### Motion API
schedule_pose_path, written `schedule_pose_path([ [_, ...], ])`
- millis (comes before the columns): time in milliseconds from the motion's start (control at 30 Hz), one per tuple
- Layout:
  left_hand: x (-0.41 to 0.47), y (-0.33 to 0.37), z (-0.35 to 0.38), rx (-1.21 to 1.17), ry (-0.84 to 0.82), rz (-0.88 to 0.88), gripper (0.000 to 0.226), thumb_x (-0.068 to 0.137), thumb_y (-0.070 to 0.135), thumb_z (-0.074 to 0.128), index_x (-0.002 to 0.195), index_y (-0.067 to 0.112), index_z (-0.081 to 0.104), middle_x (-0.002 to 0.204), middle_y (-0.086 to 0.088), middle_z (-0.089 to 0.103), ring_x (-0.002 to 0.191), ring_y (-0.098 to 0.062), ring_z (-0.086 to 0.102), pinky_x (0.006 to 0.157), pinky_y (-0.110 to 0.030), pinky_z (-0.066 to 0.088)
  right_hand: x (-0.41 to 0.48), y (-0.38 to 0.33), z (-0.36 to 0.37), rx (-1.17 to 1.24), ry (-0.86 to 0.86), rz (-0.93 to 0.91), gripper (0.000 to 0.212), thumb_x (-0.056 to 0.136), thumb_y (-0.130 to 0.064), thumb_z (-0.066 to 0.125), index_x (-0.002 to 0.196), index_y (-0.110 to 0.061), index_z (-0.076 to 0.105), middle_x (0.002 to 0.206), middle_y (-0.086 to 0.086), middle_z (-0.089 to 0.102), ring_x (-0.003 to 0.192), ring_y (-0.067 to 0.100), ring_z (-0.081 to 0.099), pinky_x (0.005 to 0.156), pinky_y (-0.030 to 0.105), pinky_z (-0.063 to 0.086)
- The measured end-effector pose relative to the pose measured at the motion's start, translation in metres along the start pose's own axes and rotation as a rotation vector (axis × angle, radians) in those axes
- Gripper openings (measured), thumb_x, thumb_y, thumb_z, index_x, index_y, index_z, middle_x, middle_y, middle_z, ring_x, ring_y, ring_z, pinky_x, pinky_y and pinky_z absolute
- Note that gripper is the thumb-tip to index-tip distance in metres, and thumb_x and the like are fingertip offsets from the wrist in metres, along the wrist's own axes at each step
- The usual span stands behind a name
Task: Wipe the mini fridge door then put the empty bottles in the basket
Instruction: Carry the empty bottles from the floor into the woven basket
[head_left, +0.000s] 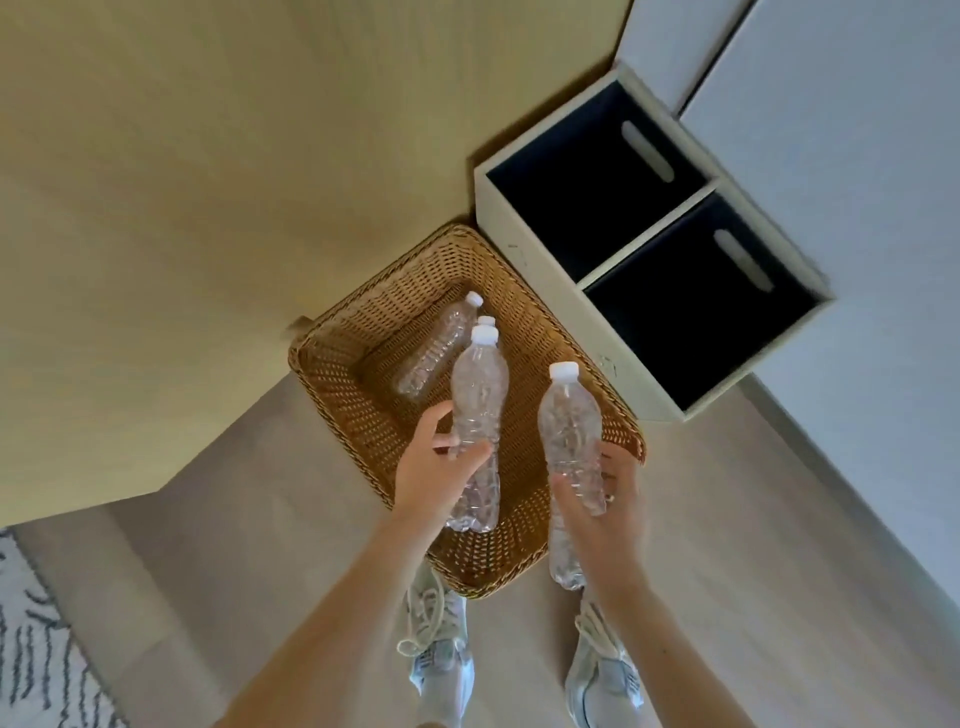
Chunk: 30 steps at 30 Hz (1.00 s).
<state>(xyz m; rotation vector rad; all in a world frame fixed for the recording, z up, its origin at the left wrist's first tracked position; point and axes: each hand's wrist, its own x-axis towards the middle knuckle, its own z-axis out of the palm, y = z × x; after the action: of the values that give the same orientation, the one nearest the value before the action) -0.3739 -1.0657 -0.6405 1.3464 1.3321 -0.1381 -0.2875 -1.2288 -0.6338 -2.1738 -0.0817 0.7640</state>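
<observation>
A brown wicker basket (363, 415) stands on the floor in front of my feet. One clear empty bottle (436, 348) with a white cap lies inside it. My left hand (436, 478) is shut on another clear bottle (478, 395), held upright over the basket; a second white cap (487, 320) peeks out just behind it. My right hand (608, 509) grips a third bottle (569, 431) above the basket's right rim. A further clear bottle end (563, 556) sticks out below that hand. The mini fridge is out of view.
A white two-cube shelf (550, 270) with dark fabric bins (685, 306) stands right behind the basket, against a white wall (841, 156). A pale wooden panel (208, 208) fills the left. A patterned rug (31, 649) lies at lower left. My light sneakers (441, 654) are near the basket's front edge.
</observation>
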Motion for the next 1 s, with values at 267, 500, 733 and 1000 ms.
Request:
schedule_pose_path([
  [267, 0.135, -0.080, 0.066, 0.081, -0.032, 0.076, 0.068, 0.083, 0.033, 0.078, 0.141, 0.028, 0.044, 0.107, 0.003, 0.064, 0.092, -0.009, 0.065, 0.073, -0.020, 0.051, 0.113, 0.092, 0.096, 0.009, 0.027, 0.007, 0.059, 0.086, -0.036, 0.076, 0.134, -0.025, 0.043, 0.124, -0.005, 0.054, 0.096, -0.001, 0.055, 0.079, 0.019, 0.051],
  [500, 0.165, -0.101, 0.083, 0.167, 0.096, 0.182, 0.072, 0.078, 0.041, 0.081, 0.140, 0.032, 0.044, 0.107, 0.005, 0.061, 0.096, -0.011, 0.061, 0.085, -0.028, 0.051, 0.141, 0.122, 0.129, 0.035, 0.021, 0.054, 0.059, 0.085, -0.028, 0.078, 0.130, -0.019, 0.040, 0.124, 0.006, 0.053, 0.100, 0.016, 0.061, 0.086, 0.035, 0.058],
  [733, 0.166, -0.101, 0.076, 0.192, 0.175, 0.174, 0.070, 0.080, 0.041, 0.078, 0.141, 0.031, 0.045, 0.115, 0.001, 0.062, 0.092, -0.007, 0.061, 0.079, -0.022, 0.046, 0.139, 0.124, 0.140, 0.054, -0.008, 0.078, 0.059, 0.085, -0.024, 0.078, 0.130, -0.016, 0.042, 0.126, 0.006, 0.053, 0.094, 0.006, 0.058, 0.077, 0.015, 0.053],
  [1000, 0.159, -0.116, 0.087, 0.207, 0.112, 0.130, 0.067, 0.086, 0.033, 0.076, 0.144, 0.026, 0.044, 0.086, 0.022, 0.052, 0.065, 0.006, 0.053, 0.056, -0.005, 0.041, 0.146, 0.137, 0.135, 0.079, 0.032, 0.135, 0.060, 0.085, -0.023, 0.077, 0.133, -0.016, 0.041, 0.127, 0.009, 0.055, 0.104, 0.016, 0.063, 0.084, 0.022, 0.057],
])
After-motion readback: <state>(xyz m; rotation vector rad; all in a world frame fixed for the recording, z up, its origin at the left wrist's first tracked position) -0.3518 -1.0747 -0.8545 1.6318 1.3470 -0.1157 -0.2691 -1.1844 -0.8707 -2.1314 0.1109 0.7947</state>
